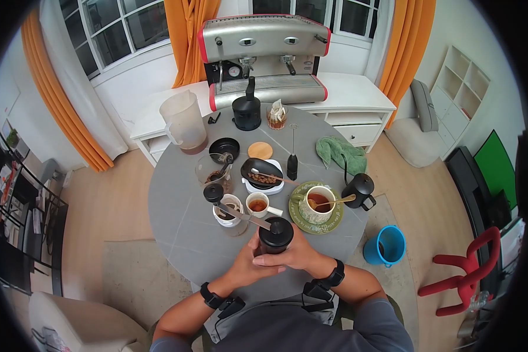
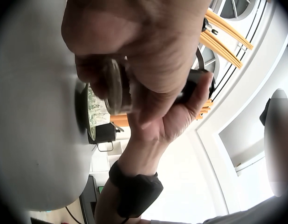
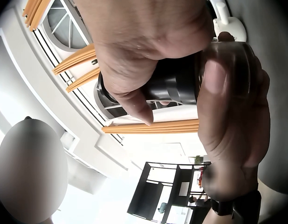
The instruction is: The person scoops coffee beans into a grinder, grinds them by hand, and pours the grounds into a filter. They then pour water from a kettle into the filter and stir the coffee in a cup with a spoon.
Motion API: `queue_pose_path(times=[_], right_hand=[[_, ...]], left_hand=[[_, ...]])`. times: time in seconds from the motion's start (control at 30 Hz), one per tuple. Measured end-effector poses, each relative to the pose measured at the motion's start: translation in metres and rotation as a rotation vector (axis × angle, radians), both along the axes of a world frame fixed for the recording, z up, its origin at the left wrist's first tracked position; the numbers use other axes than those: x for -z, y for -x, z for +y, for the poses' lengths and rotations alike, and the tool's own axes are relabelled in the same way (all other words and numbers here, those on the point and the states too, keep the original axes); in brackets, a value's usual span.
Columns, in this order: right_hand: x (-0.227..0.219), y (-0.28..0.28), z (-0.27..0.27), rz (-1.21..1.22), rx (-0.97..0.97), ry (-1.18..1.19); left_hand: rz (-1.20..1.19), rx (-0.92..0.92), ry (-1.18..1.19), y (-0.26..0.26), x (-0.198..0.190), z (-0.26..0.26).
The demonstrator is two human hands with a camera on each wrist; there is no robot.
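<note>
Both hands hold a manual coffee grinder over the near edge of the table. Its black top carries a long metal crank ending in a black knob, which points up and left. My left hand wraps the clear lower jar, partly covered by fingers. Higher up, my right hand grips the black body. Just beyond the grinder stands a white cup with brown liquid. To its left, a white-rimmed container sits partly under the crank.
A patterned cup of tea with a spoon stands on a green saucer. Coffee beans lie in a black scoop on a white scale. Behind are a plastic pitcher, a black pot, a frother and a green towel.
</note>
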State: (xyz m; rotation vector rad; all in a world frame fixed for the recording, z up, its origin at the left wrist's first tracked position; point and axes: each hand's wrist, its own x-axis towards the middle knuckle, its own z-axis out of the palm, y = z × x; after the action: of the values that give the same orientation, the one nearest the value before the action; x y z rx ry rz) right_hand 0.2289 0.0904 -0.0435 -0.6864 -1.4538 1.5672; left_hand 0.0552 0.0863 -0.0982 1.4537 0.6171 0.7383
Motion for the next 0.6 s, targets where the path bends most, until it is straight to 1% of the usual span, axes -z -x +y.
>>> queue_pose_path(times=[0.03, 0.07, 0.13, 0.17, 0.23, 0.27, 0.33, 0.37, 0.43, 0.47, 0.53, 0.57, 0.6], right_hand=[[0.002, 0.000, 0.000, 0.021, -0.015, 0.003], [0.001, 0.000, 0.000, 0.021, -0.015, 0.003], [0.001, 0.002, -0.001, -0.002, -0.013, -0.039], [0.002, 0.001, -0.001, 0.000, -0.017, -0.038], [0.003, -0.002, 0.002, -0.049, -0.062, -0.034], [0.002, -0.002, 0.002, -0.046, -0.065, -0.034], [-0.002, -0.002, -0.001, 0.001, -0.081, 0.025], [-0.002, -0.002, -0.001, 0.001, -0.080, 0.026], [-0.002, 0.001, -0.003, 0.010, -0.057, 0.009], [-0.002, 0.001, -0.003, 0.012, -0.058, 0.013], [-0.003, 0.002, 0.000, -0.047, -0.070, -0.051], [-0.003, 0.002, 0.000, -0.045, -0.071, -0.047], [-0.003, 0.002, 0.000, -0.025, -0.079, -0.027]], left_hand=[[-0.151, 0.050, 0.113, 0.001, -0.004, 0.000], [-0.151, 0.049, 0.113, 0.003, -0.003, 0.000], [-0.221, 0.084, 0.269, 0.008, 0.002, -0.002], [-0.219, 0.079, 0.270, 0.008, 0.006, -0.003], [0.076, 0.016, -0.213, 0.003, 0.010, -0.005], [0.079, 0.014, -0.213, 0.003, 0.009, -0.005], [-0.119, 0.022, 0.117, 0.001, 0.005, -0.006], [-0.119, 0.023, 0.118, 0.003, 0.004, -0.006], [-0.251, 0.080, 0.307, 0.010, 0.003, -0.006], [-0.250, 0.079, 0.311, 0.010, 0.006, -0.005], [0.022, 0.079, -0.131, 0.008, 0.012, -0.003], [0.024, 0.078, -0.127, 0.008, 0.012, -0.004], [-0.004, 0.070, -0.033, 0.007, 0.008, -0.004]])
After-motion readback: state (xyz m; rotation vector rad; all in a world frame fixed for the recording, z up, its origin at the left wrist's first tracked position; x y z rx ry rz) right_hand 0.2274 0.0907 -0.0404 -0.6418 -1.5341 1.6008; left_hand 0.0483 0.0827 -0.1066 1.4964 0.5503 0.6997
